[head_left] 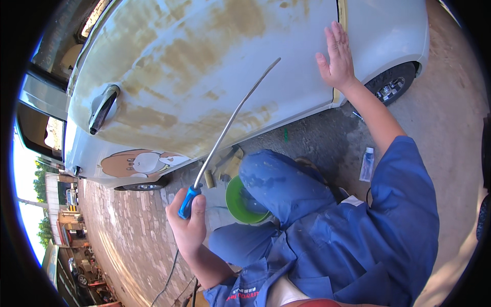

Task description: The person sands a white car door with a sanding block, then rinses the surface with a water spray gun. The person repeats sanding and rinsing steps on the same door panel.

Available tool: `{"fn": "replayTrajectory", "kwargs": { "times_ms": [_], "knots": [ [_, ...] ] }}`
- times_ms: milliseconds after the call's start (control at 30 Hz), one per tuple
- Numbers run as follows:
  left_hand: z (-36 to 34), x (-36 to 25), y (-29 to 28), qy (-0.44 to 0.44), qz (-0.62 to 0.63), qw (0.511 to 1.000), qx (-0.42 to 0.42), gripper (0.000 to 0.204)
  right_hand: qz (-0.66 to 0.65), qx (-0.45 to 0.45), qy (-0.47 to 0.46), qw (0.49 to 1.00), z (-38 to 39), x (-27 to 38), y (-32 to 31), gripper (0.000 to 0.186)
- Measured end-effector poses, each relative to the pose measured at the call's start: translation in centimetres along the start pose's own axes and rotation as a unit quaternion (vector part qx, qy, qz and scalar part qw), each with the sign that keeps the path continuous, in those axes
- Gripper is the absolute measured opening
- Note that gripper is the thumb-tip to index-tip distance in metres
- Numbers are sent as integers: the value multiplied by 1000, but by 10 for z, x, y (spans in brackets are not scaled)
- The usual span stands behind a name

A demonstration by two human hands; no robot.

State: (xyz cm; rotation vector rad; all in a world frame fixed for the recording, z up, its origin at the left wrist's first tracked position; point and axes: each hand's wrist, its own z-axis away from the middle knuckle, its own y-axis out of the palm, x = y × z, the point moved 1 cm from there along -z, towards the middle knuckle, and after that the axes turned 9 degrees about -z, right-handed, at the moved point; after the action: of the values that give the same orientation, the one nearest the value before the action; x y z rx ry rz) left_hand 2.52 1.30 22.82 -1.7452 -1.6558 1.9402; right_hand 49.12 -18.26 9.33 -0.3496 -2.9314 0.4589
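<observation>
My left hand point(187, 227) is wrapped round the blue handle of a long, slightly bent metal rod point(225, 129). The rod slants up to the right, its darker tip in front of a white car door point(294, 77); whether the tip touches the door I cannot tell. Yellowish-brown patches cover much of this panel. At the door's right edge my right hand point(337, 61) has its fingers stretched out and holds nothing. It lies against or just over the panel, beside a tan strip point(342, 14) along the seam.
A green bucket point(235, 202) stands beside my bent knee. On the ground to the right lies a clear bottle point(366, 165). The black door handle point(104, 108) sticks out at the left. A car wheel point(393, 86) is below my right hand, and a cable point(171, 268) runs near my left forearm.
</observation>
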Motion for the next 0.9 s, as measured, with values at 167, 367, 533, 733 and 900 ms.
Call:
{"fn": "replayTrajectory", "kwargs": {
  "times_ms": [167, 367, 533, 733, 900],
  "knots": [
    [2, 1, -1, -22, 11, 999, 21, 39, -2, -25, -24, 999, -9, -5, 3, 66],
    [2, -2, 0, -22, -8, 1000, 15, 35, -6, -30, -10, 999, 0, -4, 4, 65],
    [0, -1, 12, -55, -48, 995, 63, 32, 4, -24, -2, 1000, 9, -9, -2, 64],
    [-3, 4, 33, -60, -118, 984, 118, 37, 15, -22, 5, 1000, 16, -13, -7, 64],
    [-5, 5, 47, -52, -142, 980, 128, 34, 13, -11, 8, 1000, 21, -10, -6, 64]
  ]
}}
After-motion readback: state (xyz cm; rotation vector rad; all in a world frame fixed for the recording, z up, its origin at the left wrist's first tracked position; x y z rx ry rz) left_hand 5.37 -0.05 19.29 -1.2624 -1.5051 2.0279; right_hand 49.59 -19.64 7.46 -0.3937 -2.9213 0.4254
